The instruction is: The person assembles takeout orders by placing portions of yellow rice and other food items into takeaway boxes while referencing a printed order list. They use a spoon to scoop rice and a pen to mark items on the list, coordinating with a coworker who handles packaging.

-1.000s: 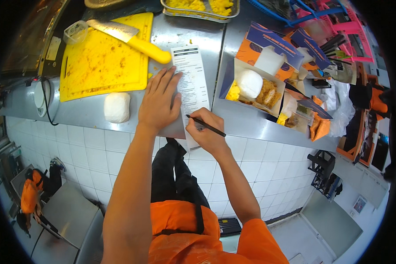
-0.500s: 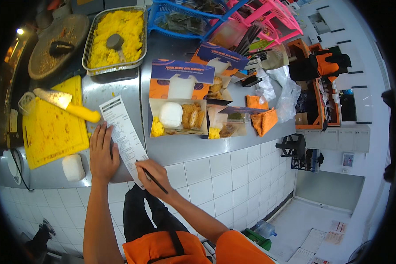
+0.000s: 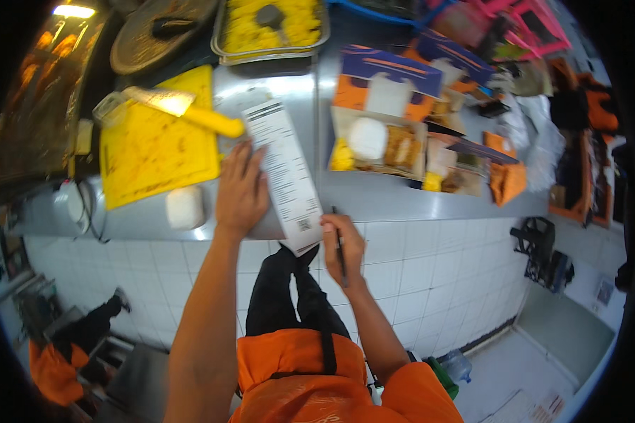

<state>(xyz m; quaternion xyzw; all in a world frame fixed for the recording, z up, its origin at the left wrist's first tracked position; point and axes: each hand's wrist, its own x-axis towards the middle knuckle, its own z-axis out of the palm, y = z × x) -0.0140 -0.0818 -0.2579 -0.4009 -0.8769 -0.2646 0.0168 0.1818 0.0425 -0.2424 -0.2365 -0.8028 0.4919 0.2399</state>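
Paper slip (image 3: pixel 283 173), long, white and printed, lies on the steel surface (image 3: pixel 374 201) with its lower end hanging just over the front edge. The left hand (image 3: pixel 241 190) rests flat on the surface, touching the slip's left edge, its fingers (image 3: pixel 245 156) extended and slightly spread, the palm pressing down beside the paper. The right hand (image 3: pixel 343 245) sits at the slip's lower right corner, just off the front edge of the surface; its fingers are curled together and pinch a thin dark pen (image 3: pixel 339 247), whose tip points up toward the slip's corner while the shaft runs back along the hand toward the wrist.

Left of the slip lies a yellow cutting board (image 3: pixel 155 151), and across the board's upper part rests a knife (image 3: pixel 183 111) with a broad blade and a yellow handle, the handle end reaching close to the top of the slip. A small white block (image 3: pixel 184 206) sits on the surface just below the board, left of the left hand. Above the slip stands a metal tray (image 3: pixel 271 25) filled with yellow food. Right of the slip is an open takeaway box (image 3: pixel 381 141) with an orange and dark blue lid, holding a white round portion and fried pieces; further boxes of the same kind stand beyond it to the right. The person wears an orange top and dark trousers, seen below the slip against a white tiled front.
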